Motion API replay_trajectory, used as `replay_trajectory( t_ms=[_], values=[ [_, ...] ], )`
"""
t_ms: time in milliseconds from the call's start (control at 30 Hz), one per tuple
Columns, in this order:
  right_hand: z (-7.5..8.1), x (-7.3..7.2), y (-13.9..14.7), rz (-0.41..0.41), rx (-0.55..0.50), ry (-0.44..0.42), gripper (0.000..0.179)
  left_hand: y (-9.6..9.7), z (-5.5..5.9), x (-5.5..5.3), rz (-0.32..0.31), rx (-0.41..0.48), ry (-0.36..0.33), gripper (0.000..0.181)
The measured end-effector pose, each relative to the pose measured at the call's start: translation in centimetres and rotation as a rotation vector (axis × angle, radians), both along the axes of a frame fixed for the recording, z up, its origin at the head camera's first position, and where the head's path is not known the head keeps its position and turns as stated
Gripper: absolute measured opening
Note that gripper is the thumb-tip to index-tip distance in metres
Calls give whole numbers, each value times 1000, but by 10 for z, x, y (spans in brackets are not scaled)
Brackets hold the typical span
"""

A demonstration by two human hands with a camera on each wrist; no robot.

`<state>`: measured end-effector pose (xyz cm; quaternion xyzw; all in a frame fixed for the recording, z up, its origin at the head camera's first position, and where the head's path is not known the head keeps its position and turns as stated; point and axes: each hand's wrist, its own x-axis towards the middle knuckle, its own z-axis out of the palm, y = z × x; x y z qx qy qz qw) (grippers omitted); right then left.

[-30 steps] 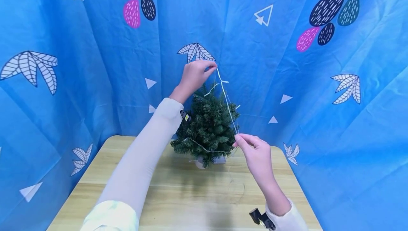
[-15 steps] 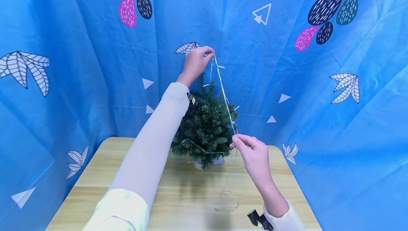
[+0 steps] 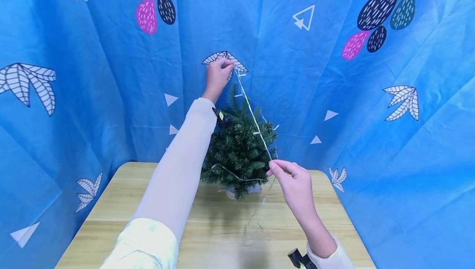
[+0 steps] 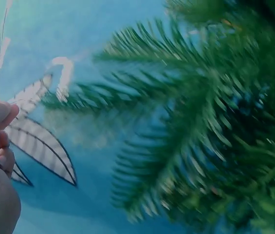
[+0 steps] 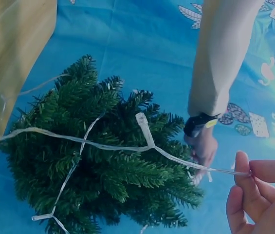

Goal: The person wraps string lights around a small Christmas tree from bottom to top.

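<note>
A small green artificial Christmas tree (image 3: 237, 145) stands upright toward the back of the table. Above its top, slightly to the left, my left hand (image 3: 218, 77) pinches a string of fairy lights (image 3: 256, 122) between thumb and fingertips. From there the clear wire slants down across the front of the tree to my right hand (image 3: 295, 182), which pinches it at the tree's lower right. A small clear bulb (image 5: 143, 127) juts from the wire in the right wrist view. Another stretch of the wire (image 3: 237, 176) crosses the lower branches. In the left wrist view the top twigs (image 4: 127, 100) are beside the left hand.
A loose loop of thin wire (image 3: 245, 236) trails over the wooden table (image 3: 126, 203) below the right hand. The tree's pale base (image 3: 231, 194) shows under the branches. A patterned blue curtain (image 3: 289, 75) surrounds the table's back and sides.
My left hand has risen above the treetop and then shifted left, drawing the light string across the tree. The right hand has barely moved. The trailing loop has slid left.
</note>
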<state>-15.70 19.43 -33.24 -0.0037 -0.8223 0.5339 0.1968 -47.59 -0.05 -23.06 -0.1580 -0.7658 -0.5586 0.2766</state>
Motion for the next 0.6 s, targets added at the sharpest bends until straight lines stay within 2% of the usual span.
replay_trajectory(
  t_ms=[133, 333, 500, 600],
  values=[
    [1, 2, -3, 5, 4, -20, 27, -9, -15, 0, 22, 8, -55, 20],
    [1, 5, -7, 14, 8, -35, 28, -26, -38, 5, 12, 24, -115, 20],
    [2, 10, -12, 27, 18, -37, 27, -40, -63, 7, 10, 33, -200, 21],
    [1, 12, -14, 32, 27, -34, 26, -48, -77, 11, 6, 24, -227, 21]
  ],
)
